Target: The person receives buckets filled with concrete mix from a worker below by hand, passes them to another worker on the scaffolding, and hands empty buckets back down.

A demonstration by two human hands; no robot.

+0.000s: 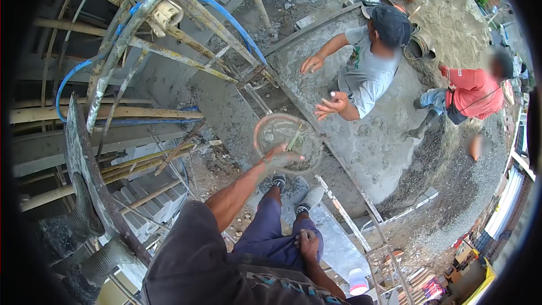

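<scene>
My left hand (282, 158) reaches forward and is closed at the greenish handle (294, 138) of a round bucket (257, 135). Grey wet mortar (307, 149) shows inside the bucket, just ahead of my feet. Low by my body, my right hand (309, 244) lies against my thigh with its fingers bent into the cloth of my purple shorts (262, 229). Across the bucket, a co-worker in a grey shirt (372, 70) leans over with both hands held apart and nothing visible in them.
A metal ladder-like frame (341, 209) runs beside me, and scaffold poles with a blue hose (226, 14) rise at left. Another person in a red shirt (471, 91) stands near gravel (451, 192). A white container (357, 279) sits on the plank (333, 237).
</scene>
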